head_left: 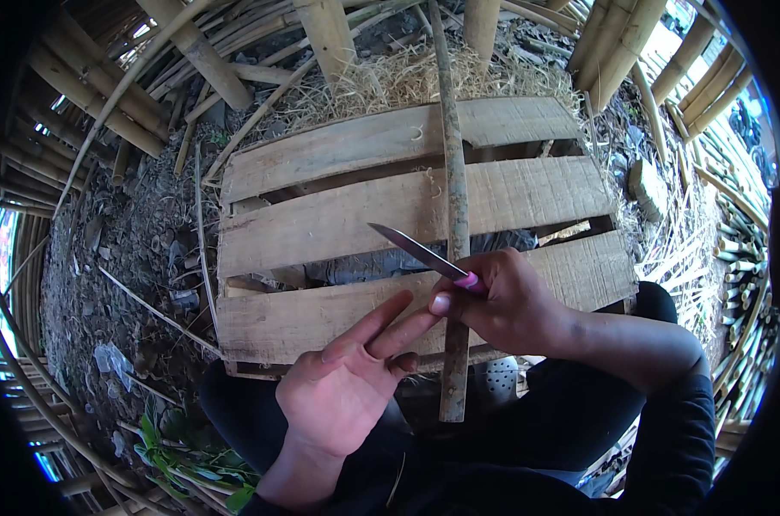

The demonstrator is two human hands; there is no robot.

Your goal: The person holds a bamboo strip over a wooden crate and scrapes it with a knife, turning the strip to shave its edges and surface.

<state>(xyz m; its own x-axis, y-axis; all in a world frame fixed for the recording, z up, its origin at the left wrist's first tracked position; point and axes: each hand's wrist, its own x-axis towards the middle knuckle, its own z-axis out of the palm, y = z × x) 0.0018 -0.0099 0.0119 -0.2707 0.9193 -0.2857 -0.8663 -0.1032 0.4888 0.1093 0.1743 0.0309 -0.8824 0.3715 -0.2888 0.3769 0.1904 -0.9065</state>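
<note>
My right hand [520, 301] is closed around the pink handle of a knife [417, 249], its blade pointing up and to the left above the slats. With the palm turned up, my left hand [340, 391] is open and holds nothing I can see. One of its outstretched fingers meets my right thumb just below the knife handle. A long greenish-brown bamboo strip [452, 163] lies lengthwise over the wooden slatted crate top [321, 232]. It passes beneath my right hand, and its near end sticks out past the front edge toward my lap.
Pale shavings [407, 82] are heaped behind the crate. Upright bamboo posts [325, 39] stand at the back. A stack of cut bamboo [742, 292] lies at the right, green leaves [179, 451] at the lower left. Thin sticks [158, 310] litter the ground.
</note>
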